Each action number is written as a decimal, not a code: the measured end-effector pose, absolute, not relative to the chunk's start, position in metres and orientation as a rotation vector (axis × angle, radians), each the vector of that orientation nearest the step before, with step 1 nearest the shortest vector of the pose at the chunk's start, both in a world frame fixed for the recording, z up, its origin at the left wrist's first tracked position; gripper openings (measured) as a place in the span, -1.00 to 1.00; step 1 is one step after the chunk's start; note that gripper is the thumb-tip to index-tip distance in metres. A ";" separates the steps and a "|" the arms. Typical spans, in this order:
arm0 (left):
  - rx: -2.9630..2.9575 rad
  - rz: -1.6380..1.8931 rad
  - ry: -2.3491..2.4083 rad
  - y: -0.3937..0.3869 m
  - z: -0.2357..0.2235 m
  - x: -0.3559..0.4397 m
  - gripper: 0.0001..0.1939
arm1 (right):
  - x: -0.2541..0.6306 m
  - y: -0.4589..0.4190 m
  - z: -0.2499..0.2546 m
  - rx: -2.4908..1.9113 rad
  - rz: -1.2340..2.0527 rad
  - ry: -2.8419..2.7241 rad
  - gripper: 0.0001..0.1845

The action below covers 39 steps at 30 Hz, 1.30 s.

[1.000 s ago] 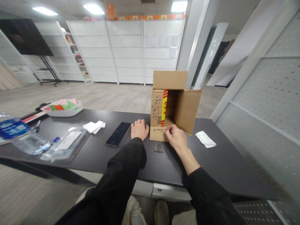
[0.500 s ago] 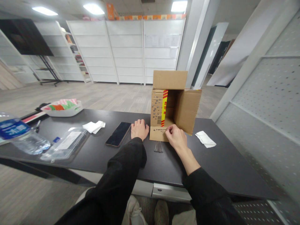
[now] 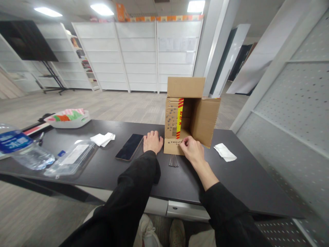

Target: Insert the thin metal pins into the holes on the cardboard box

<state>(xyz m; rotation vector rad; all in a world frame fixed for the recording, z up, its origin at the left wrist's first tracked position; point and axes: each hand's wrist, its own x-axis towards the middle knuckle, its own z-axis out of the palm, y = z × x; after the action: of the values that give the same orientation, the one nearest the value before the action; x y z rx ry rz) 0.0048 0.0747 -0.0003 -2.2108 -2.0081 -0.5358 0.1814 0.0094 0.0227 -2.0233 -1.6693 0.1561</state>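
Observation:
A cardboard box (image 3: 171, 120) stands on the dark table with its mouth toward me and flaps spread. Grey dots or heads pepper its left flap beside yellow-and-red tape (image 3: 180, 118). The lower flap (image 3: 171, 148) carries a row of small dark holes or heads. My right hand (image 3: 192, 149) is at this flap's right part, thumb and fingertips pinched together; whatever they hold is hidden. Several long nails or screws (image 3: 173, 161) lie in a fan just in front of the flap. My left hand (image 3: 153, 142) rests palm down on the table, between the box and a phone (image 3: 129, 147).
Folded tissues lie left (image 3: 102, 139) and right (image 3: 225, 152) on the table (image 3: 244, 185). Farther left are a clear plastic case (image 3: 73, 159), a water bottle (image 3: 25, 147) on its side and a white basket (image 3: 68, 124). A perforated panel (image 3: 295, 113) rises along the right.
My right hand has shifted very slightly left along the lower flap, still pinched. My left hand, the box and the nails or screws stay where they were.

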 end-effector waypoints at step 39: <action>-2.205 -0.537 -1.998 0.075 0.000 0.005 -0.78 | 0.181 0.009 0.011 -1.734 0.079 -1.644 -0.94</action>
<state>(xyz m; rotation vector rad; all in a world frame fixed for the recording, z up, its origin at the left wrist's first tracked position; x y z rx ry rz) 0.0052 0.0752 0.0002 -2.2054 -1.9981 -0.5368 0.1810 0.0093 0.0113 -1.7339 -1.6441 0.0792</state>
